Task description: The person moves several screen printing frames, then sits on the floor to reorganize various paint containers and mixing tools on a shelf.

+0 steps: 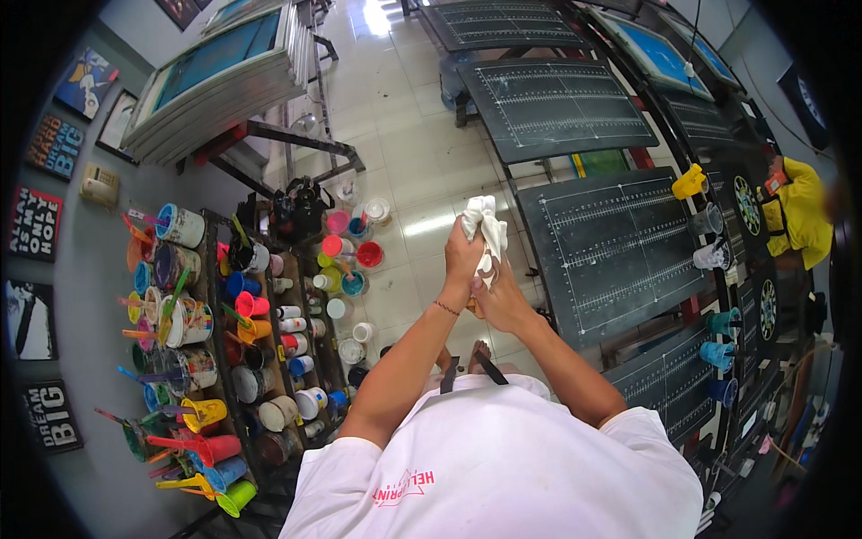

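Both my hands are raised in front of my body, over the tiled floor between the shelves and the tables. Between them is a bunched white cloth (pixel 485 225), with folds standing up above my fingers and some brownish marks low down. My left hand (pixel 461 259) wraps round its left side, a thin bracelet at the wrist. Lower and to the right, my right hand (pixel 505 298) grips the bottom part of the same cloth. A small orange patch shows under my right hand; I cannot tell what it is.
At left, a shelf (pixel 214 301) carries many ink tubs with coloured spatulas. More tubs, including a red tub (pixel 369 254), stand on the floor. Dark printing boards (pixel 611 247) line the right side. Stacked framed screens (pixel 215 81) are far left. A person in yellow (pixel 804 214) is far right.
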